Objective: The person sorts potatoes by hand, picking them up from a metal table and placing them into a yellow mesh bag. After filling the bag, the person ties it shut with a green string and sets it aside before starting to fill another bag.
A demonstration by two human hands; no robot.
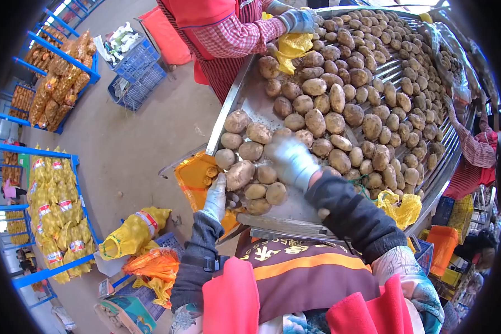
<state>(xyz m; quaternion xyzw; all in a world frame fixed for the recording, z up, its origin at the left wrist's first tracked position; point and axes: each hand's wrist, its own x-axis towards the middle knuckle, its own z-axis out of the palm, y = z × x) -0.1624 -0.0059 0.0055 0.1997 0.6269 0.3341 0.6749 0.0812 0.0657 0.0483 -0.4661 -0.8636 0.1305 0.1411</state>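
Many brown potatoes [315,122] lie on a slatted metal sorting table [295,211]. My left hand [215,196], in a pale glove, rests at the table's near left corner against several potatoes, beside a large potato [240,175]; its fingers are together, and whether it grips one is unclear. My right hand [293,161], also gloved, is over the potatoes near the front edge, smeared by motion, so its fingers cannot be made out. Below the corner hangs an orange bag [193,181] with a few potatoes in it. A yellow mesh bag [399,208] lies at the table's right front edge.
Across the table a co-worker's gloved hand [299,21] is by a yellow bag [293,47]; another co-worker [476,150] stands at the right. Blue crates [136,72], a filled yellow sack [136,231] and a blue rack [53,273] of sacks stand left.
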